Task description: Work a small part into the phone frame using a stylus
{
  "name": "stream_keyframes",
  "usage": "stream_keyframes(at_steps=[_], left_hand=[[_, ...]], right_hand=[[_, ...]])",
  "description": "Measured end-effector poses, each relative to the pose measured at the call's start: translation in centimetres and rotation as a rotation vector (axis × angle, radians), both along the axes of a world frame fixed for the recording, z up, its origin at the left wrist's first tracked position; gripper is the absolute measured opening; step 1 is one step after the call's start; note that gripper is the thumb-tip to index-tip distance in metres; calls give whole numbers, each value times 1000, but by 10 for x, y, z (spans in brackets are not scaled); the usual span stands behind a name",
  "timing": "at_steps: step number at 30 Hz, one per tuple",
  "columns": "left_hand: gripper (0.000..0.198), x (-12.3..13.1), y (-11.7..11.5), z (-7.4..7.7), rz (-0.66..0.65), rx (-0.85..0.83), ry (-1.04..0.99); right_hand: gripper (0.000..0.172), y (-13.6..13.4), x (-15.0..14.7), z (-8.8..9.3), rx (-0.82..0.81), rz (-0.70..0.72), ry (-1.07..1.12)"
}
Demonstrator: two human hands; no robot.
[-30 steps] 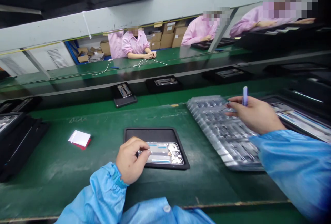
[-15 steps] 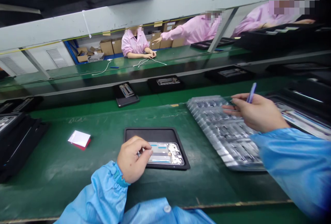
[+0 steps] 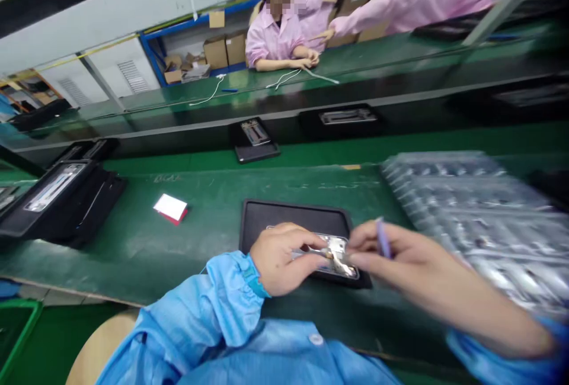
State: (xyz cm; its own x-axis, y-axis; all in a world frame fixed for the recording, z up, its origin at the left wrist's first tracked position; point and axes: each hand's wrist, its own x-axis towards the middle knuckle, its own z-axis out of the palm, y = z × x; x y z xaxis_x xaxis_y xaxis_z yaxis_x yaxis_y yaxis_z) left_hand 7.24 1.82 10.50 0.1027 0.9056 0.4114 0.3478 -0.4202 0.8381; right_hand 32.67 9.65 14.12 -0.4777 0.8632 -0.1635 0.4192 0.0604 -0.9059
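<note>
In the black tray (image 3: 291, 213) on the green worktop (image 3: 208, 234) lies a metal phone frame (image 3: 336, 245). Over the tray, a person's left hand (image 3: 284, 259) curls thumb towards fingers, whether gripping anything I cannot tell; at the tray's right end, the right hand (image 3: 402, 254) grasps a purple stick (image 3: 383, 238).

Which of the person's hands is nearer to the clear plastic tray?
Right. The right hand is left of the clear plastic tray, at the right end of the phone frame; the left hand is farther left, over the frame.
</note>
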Motion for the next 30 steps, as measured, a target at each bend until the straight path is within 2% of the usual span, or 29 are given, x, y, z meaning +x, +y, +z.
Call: stream_keyframes(at_steps=[3, 5, 7, 9, 10, 13, 15, 17, 20, 25, 30], left_hand=[[21, -5, -7, -12, -42, -34, 12], [20, -10, -14, -17, -10, -88, 38], [17, -15, -19, -20, 31, -121, 75], [14, -16, -22, -22, 64, -113, 109], [13, -16, -23, -23, 78, -99, 126], [15, -11, -25, -29, 98, -63, 184], [16, -6, -25, -33, 92, -45, 218], [17, -1, -25, -36, 99, -28, 236], [18, 6, -25, -39, 111, -18, 250], [21, 12, -16, -37, 102, -17, 253], [20, 6, -2, -36, 106, -22, 340]], right_hand=[[59, -28, -44, -10, -203, 154, 131], [60, -29, -56, -19, -254, 158, 165], [58, -25, -58, -26, -235, 189, 160], [53, -22, -53, -32, -111, 205, 124], [50, -22, -50, -34, 1, 197, 98], [49, -27, -40, -43, 486, 184, 32], [36, -33, -35, -52, 793, 211, 20], [20, -39, -32, -59, 978, 233, -8], [22, -42, -28, -65, 1093, 247, -85], [24, -39, -19, -59, 1143, 266, -131], [23, -11, -15, -66, 1198, 321, -179]])
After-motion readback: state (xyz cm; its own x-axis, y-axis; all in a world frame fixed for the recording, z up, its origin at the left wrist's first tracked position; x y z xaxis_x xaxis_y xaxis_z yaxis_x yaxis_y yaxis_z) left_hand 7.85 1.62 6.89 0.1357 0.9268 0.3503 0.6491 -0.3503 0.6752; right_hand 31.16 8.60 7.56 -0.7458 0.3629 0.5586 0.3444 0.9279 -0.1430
